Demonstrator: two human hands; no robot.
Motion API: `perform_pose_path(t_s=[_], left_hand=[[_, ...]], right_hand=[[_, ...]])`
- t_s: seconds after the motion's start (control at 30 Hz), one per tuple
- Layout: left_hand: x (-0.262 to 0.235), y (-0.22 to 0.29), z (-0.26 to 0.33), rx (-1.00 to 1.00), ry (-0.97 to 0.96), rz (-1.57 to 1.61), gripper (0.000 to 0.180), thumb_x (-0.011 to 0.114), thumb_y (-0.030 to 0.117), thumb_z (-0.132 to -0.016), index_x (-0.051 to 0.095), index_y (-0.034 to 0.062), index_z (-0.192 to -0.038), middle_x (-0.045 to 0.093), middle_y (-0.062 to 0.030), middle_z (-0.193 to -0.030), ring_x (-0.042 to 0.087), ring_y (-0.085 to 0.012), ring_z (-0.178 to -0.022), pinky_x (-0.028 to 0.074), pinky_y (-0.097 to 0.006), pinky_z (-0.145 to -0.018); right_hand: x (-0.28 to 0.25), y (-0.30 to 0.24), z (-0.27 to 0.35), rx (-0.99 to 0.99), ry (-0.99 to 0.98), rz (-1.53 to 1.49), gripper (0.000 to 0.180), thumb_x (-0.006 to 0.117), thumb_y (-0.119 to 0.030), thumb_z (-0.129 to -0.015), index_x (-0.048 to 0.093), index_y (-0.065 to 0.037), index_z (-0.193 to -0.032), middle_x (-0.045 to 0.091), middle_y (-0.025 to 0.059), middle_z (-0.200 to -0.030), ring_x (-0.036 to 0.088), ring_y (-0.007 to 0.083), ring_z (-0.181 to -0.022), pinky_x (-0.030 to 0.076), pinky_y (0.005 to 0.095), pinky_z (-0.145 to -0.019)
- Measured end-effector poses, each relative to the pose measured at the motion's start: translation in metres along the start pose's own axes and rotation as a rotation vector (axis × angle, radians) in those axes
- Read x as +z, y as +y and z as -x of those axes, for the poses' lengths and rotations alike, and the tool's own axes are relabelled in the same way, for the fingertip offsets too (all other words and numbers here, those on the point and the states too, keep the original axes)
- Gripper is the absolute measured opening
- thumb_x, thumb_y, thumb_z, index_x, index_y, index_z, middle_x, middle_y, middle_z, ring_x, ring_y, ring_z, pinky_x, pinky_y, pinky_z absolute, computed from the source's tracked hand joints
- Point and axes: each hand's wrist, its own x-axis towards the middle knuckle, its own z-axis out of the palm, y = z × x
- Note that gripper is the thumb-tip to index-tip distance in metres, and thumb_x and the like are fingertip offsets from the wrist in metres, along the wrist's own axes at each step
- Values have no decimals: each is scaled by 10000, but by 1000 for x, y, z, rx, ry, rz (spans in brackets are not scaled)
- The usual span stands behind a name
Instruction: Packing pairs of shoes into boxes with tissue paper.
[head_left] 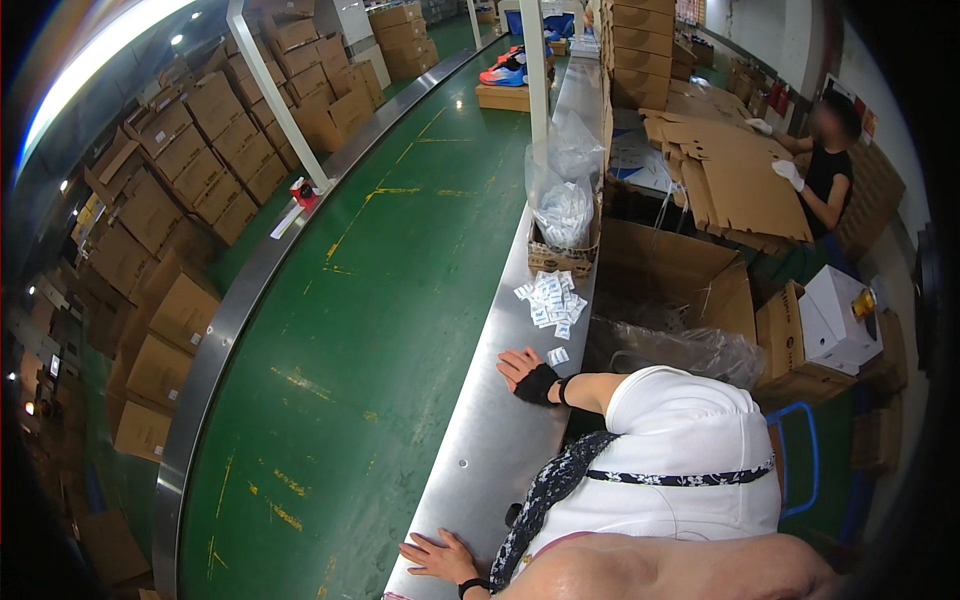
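Observation:
My left hand [440, 557] lies flat on the metal side rail [463, 463] of a conveyor, fingers spread and nothing in them. Farther up the same rail rests my right hand [522, 374], in a black fingerless glove, its fingers also outstretched and holding nothing. Just beyond that hand lies a single small white packet [558, 356] with blue print. A loose pile of similar packets [553, 303] sits a little farther along. Behind the pile stands a small cardboard box [562, 260] with a clear plastic bag [566, 213] full of packets in it.
The green conveyor belt [330, 400] carries red and blue sneakers [505, 72] on a shoebox [503, 97] at its far end. A white post [539, 90] rises beside it. Stacked cartons [185, 140] stand left. At right, a person [825, 165] handles flattened cardboard [735, 165] near an open carton [690, 265].

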Motion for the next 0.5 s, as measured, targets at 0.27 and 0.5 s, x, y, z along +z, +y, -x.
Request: perform_pose_path(t_s=[0.27, 0.5], left_hand=[[3, 0, 2, -14, 41, -4, 597, 480, 378, -810, 373, -2, -1257, 235, -238, -1374, 209, -348, -1293, 112, -592, -997], [12, -7, 2, -5, 59, 42, 602, 485, 384, -803, 379, -5, -1250, 231, -240, -1374, 210, -351, -1290, 113, -590, -998]], right_hand=[[-1, -1, -1, -14, 23, -11, 280, 545, -108, -715, 560, -69, -992, 520, 120, -1094, 471, 257, -1063, 358, 450, -834], [-2, -2, -2, -12, 24, -8, 279, 543, -102, -716, 561, -66, -992, 522, 122, -1094, 474, 258, -1062, 359, 450, -836]])
